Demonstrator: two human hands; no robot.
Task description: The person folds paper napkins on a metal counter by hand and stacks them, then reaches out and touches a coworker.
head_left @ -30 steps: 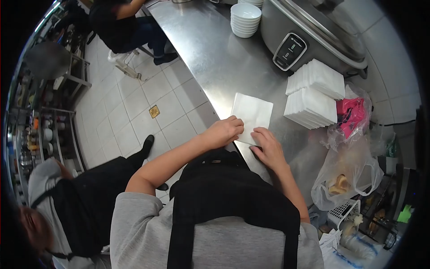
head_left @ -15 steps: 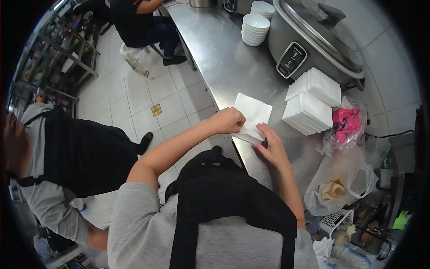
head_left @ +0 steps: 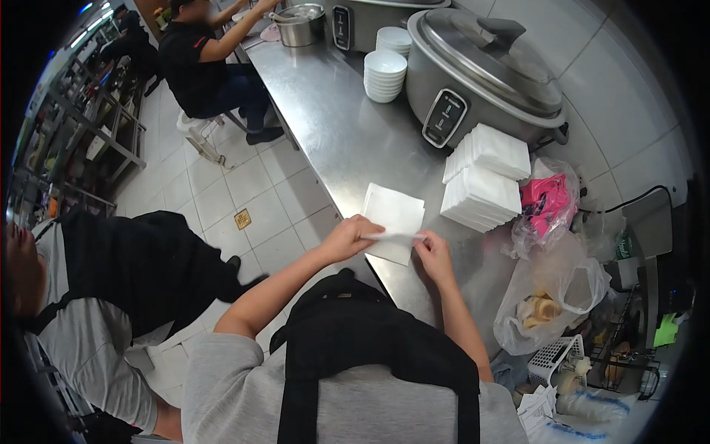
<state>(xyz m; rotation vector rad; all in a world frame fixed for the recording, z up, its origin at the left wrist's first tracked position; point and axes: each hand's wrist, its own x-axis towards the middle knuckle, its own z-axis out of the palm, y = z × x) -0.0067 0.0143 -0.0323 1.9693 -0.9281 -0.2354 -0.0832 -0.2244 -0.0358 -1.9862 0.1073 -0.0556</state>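
A white paper napkin (head_left: pixel 393 213) lies flat on the steel counter (head_left: pixel 347 126) near its front edge. My left hand (head_left: pixel 347 238) and my right hand (head_left: pixel 434 251) each pinch one end of the napkin's near edge, which is lifted a little and folded toward the far side. Two stacks of white napkins (head_left: pixel 482 177) stand just to the right of it.
A large rice cooker (head_left: pixel 481 74) and stacked white bowls (head_left: pixel 384 74) sit at the back of the counter. Plastic bags (head_left: pixel 551 288), one with pink contents, lie at right. A person in a grey shirt and black apron (head_left: pixel 111 281) stands at my left; another person (head_left: pixel 203 66) sits farther along.
Both hands went from pressing the napkin's near corner to gripping its near edge and raising it into a fold. The person on my left has shifted position.
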